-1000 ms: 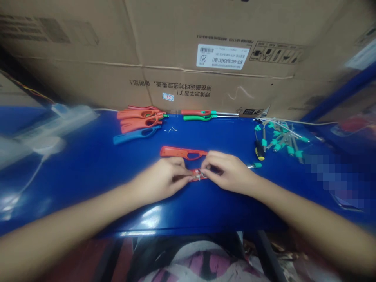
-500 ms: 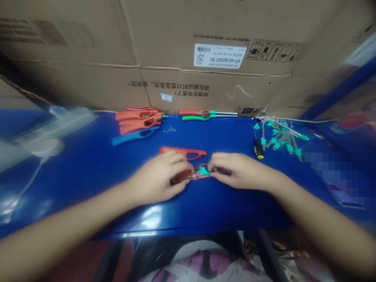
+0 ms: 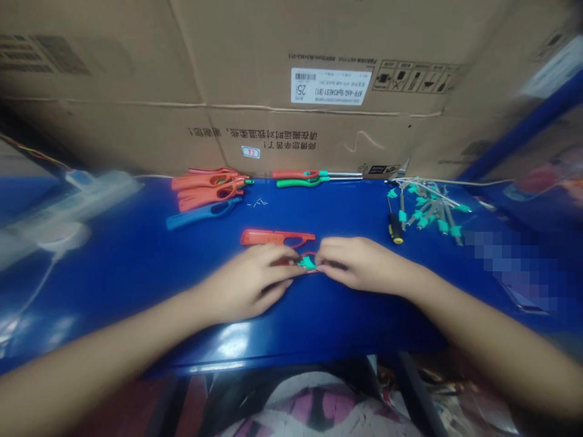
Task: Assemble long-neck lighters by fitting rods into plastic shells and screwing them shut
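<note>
Between my hands lies a red lighter shell half [image 3: 310,255] with a teal trigger [image 3: 308,262] set in it; much of the shell is hidden under my fingers. My left hand [image 3: 255,276] grips its left part, index finger stretched to the teal trigger. My right hand [image 3: 359,264] pinches the shell's right end with thumb and fingertips. Just behind, a second red shell half [image 3: 268,237] with a loop opening rests flat on the table, apart from my left knuckles.
Several red shells [image 3: 200,191] and a blue one [image 3: 200,213] lie back left, near tiny pins [image 3: 258,203]. Assembled lighters [image 3: 298,180] lie against the cardboard [image 3: 255,109]. A screwdriver [image 3: 396,227] and several metal tubes with teal parts [image 3: 428,212] are at right; a power strip [image 3: 100,200] at left.
My left hand has shifted its fingers, its index finger now reaching onto the teal trigger. My right hand keeps its pinch. The whole view has shifted slightly.
</note>
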Demonstrator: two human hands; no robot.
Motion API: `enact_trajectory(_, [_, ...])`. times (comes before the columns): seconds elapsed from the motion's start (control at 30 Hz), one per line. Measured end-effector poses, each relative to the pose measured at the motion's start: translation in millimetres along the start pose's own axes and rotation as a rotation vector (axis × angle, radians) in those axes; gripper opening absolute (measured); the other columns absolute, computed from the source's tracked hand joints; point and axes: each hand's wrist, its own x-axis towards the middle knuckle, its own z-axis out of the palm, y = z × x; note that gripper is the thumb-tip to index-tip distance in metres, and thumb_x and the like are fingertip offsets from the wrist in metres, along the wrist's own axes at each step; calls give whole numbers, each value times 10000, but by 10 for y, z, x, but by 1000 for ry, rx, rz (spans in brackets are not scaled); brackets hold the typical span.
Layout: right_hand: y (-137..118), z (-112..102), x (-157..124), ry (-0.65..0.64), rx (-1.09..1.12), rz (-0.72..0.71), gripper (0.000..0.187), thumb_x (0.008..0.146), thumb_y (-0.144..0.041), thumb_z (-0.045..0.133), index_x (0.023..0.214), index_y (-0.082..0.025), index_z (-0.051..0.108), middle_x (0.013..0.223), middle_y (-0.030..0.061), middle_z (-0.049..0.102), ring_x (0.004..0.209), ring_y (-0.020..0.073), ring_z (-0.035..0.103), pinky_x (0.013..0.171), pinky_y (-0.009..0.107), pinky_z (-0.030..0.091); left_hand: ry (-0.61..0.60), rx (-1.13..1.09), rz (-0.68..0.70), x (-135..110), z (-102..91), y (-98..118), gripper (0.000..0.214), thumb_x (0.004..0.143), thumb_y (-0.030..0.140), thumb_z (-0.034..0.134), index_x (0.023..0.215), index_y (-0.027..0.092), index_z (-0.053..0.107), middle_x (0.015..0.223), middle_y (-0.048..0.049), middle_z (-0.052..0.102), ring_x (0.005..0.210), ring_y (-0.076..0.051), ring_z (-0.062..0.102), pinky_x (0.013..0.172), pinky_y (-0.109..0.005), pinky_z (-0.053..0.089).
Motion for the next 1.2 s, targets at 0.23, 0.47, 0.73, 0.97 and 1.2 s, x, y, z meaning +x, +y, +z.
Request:
enact_trajectory(0.23, [54,-165,-62,87,-26,49,117,948,-200,563,981,-203,676,962,37,680,835,163,627,719,269,437,-20,11,-40,-7,-26,16,365,996,219,504,1330,273,639,1323,-79,612,1210,-238,579,1008,-407,502])
enact_trajectory(0.47, [104,-154,-71,0,-30,56,57,927,-239,623,940,-210,671,930,17,678,798,153,609,668,259,415,-9,7,-55,2,-48,6,354,994,223,504,1307,278,658,1315,-74,623,1183,-239,598,1006,-406,510])
enact_trajectory(0.73, [103,-102,-42,16,-18,98,74,929,-257,625,946,-217,685,909,13,687,796,162,622,669,271,441,4,-30,-59,-3,-80,5,323,1005,249,517,1297,282,652,1332,-39,634,1219,-211,592,1043,-365,486])
enact_trajectory(0.97, [273,25,12,178,-90,-36,396,1001,-171,450,1339,-273,628,1285,106,581,1184,257,527,1010,450,473,151,39,-154,46,-195,-186,290,1012,248,480,1212,183,681,1209,-78,693,1120,-230,620,994,-385,501])
enact_trajectory(1.2, [351,63,18,165,-98,-9,402,993,-138,427,1307,-249,652,1299,117,591,1187,270,532,1021,505,462,45,150,-205,2,-340,-453,266,886,172,536,1085,175,712,1102,-68,719,1027,-245,642,917,-390,528])
